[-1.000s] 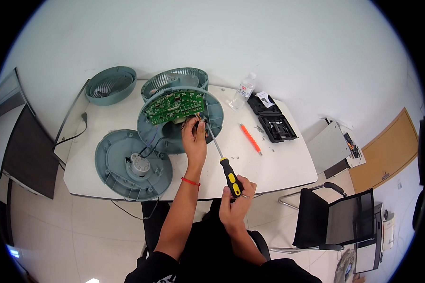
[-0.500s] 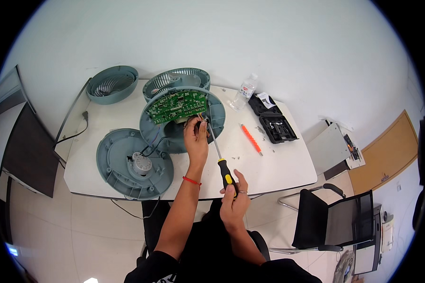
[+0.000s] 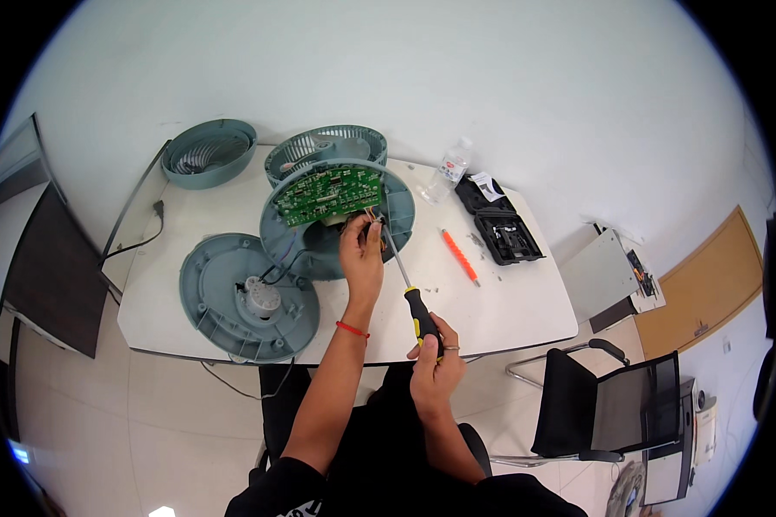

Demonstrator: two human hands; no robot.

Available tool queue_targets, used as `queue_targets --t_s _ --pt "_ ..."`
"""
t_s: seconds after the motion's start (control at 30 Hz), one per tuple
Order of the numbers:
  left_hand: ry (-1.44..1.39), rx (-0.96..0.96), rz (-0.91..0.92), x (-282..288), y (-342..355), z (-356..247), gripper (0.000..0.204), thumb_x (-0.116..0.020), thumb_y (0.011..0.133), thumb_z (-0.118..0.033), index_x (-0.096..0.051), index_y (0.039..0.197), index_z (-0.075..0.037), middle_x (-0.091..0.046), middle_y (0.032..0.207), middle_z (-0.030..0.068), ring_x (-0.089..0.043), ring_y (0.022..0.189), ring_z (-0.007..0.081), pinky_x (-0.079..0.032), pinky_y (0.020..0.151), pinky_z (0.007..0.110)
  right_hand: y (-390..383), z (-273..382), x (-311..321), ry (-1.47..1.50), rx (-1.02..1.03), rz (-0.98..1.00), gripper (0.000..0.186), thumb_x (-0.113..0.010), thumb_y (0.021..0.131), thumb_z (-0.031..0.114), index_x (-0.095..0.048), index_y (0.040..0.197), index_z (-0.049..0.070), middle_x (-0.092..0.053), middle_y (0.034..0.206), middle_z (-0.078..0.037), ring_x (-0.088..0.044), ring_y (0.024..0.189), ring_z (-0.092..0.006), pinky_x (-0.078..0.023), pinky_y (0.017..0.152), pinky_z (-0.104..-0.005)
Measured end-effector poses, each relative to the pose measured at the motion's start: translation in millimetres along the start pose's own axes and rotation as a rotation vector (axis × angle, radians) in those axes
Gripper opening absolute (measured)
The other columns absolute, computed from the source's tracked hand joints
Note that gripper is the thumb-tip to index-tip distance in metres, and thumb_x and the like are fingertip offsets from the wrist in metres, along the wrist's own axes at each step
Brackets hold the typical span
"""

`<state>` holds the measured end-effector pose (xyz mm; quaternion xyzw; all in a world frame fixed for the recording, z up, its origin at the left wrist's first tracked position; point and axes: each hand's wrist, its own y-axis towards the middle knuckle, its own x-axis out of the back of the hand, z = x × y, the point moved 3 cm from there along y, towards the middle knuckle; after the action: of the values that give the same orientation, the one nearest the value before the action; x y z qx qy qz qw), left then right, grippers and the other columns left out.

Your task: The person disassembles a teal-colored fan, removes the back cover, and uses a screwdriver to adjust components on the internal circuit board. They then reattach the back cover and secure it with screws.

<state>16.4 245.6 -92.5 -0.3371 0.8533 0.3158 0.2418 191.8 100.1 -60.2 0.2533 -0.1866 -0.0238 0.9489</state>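
Note:
My right hand (image 3: 435,370) is wrapped round the black and yellow handle of a screwdriver (image 3: 416,303). The screwdriver's shaft slants up and left, its tip among parts inside a round grey-green fan housing (image 3: 401,194). My left hand (image 3: 361,254) is closed in a pinch beside the tip, on thin coloured wires (image 3: 371,213). Fingers partly hide the spot where tip and wires meet. Above them a green circuit board (image 3: 332,195) lies in the housing. Dark leads run from there to a round base shell (image 3: 220,314), which carries a whitish motor (image 3: 261,298).
Behind the housing stands a slatted fan grille (image 3: 366,142); a round fan shell (image 3: 200,177) sits far left. A clear bottle (image 3: 447,172), an open black tool case (image 3: 507,234), an orange-red stick (image 3: 459,257) and small screws lie right. A black chair (image 3: 569,401) stands beside the white table (image 3: 526,302).
The screwdriver handle has turned, its yellow patch now facing left, and my right hand has shifted slightly right with its fingers closer round it. My left hand stays at the wires.

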Motion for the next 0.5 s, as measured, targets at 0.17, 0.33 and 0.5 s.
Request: queue_targets --t_s 0.17,0.33,0.5 --pt "-0.065 0.067 0.031 1 0 5 0.015 -0.060 0.102 -0.011 -0.058 0.113 -0.001 -0.062 0.095 0.0014 -0.051 0.070 0.0036 -0.042 0.059 0.020 3 13 -2 -0.092 0.143 -0.031 0.033 -0.056 0.099 0.011 -0.059 0.128 -0.004 -0.062 0.073 -0.009 -0.058 0.062 -0.0135 -0.046 0.060 -0.0259" --pt "-0.066 0.068 0.028 2 -1 4 0.016 -0.060 0.102 -0.012 -0.057 0.114 -0.001 -0.062 0.096 0.0014 -0.051 0.072 0.0035 -0.043 0.061 0.020 -3 23 -5 0.024 0.003 0.058 0.038 -0.058 0.097 0.010 -0.050 0.132 -0.003 -0.058 0.090 -0.010 -0.052 0.079 -0.0134 -0.046 0.075 -0.0284" --pt "-0.076 0.092 0.015 -1 -2 3 0.017 -0.060 0.103 -0.013 -0.057 0.114 -0.001 -0.062 0.097 0.0015 -0.052 0.073 0.0038 -0.043 0.062 0.020 -3 12 -2 -0.085 0.185 -0.076 0.042 -0.069 0.089 0.007 -0.050 0.125 -0.003 -0.053 0.101 -0.015 -0.057 0.087 -0.0250 -0.047 0.079 -0.0358"
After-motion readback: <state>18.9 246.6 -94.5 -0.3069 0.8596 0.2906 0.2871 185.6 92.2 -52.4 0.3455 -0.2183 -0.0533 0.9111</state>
